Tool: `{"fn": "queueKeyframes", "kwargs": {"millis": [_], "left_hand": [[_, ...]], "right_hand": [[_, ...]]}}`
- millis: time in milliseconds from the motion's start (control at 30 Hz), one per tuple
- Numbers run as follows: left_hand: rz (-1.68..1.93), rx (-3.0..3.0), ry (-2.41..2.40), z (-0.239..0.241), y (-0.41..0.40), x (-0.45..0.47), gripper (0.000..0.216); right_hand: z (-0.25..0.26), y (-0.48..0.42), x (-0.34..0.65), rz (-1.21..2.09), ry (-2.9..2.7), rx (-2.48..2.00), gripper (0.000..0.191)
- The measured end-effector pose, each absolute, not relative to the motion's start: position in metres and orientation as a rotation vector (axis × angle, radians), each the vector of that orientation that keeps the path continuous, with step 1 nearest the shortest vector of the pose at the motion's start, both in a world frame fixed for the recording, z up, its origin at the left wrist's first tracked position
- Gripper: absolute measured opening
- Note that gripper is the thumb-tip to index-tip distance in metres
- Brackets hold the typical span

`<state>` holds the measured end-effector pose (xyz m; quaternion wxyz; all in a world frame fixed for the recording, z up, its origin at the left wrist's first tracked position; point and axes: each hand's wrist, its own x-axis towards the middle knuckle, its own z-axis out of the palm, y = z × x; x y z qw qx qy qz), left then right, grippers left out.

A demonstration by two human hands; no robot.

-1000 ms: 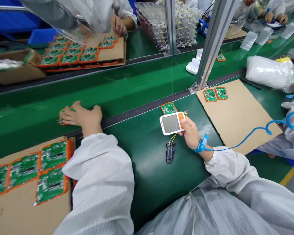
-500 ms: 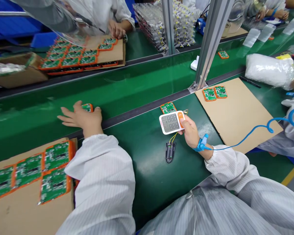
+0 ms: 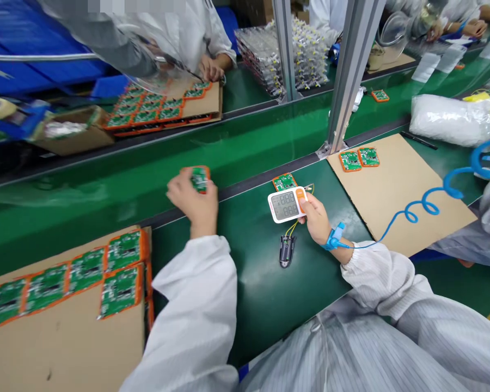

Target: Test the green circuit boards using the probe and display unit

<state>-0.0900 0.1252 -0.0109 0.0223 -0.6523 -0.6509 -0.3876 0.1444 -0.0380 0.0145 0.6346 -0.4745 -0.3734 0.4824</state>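
Note:
My left hand [image 3: 194,200] is closed on a green circuit board [image 3: 200,179] with an orange frame, over the green conveyor belt near its dark edge rail. My right hand [image 3: 315,214] grips a white display unit [image 3: 286,205] by its orange end, thumb on top; its grey screen shows digits. Yellow wires run from beneath it to a small dark battery holder [image 3: 286,251] on the green table. Another orange-framed circuit board [image 3: 285,182] lies just behind the display unit, partly covered by it. A blue wrist strap [image 3: 335,237] circles my right wrist.
Several orange-framed boards lie on a cardboard sheet [image 3: 65,337] at left. Two boards sit on another cardboard sheet [image 3: 400,190] at right, crossed by a coiled blue cord [image 3: 428,201]. A metal post [image 3: 351,76] rises behind. Across the belt, a co-worker's hands [image 3: 211,69] are near stacked boards.
My left hand has moved right along the belt, its fingers now closed round the circuit board and carrying it. My right hand holds the display unit almost still. The view has shifted left.

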Motion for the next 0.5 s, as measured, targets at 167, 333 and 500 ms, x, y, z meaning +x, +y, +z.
{"fn": "queueKeyframes", "kwargs": {"millis": [167,333,500], "left_hand": [[-1.056,-2.357,-2.021,-0.019,0.066,-0.027,0.048],[-1.127,-2.395,-2.039,-0.027,0.037,-0.013,0.063],[-1.16,-2.305,-2.085,-0.028,0.022,-0.01,0.081]], "right_hand": [[0.012,-0.037,0.145,1.112,-0.826,-1.079,0.037],[0.006,-0.035,0.146,1.117,-0.806,-1.058,0.035],[0.004,-0.034,0.147,1.121,-0.786,-1.029,0.034]]}}
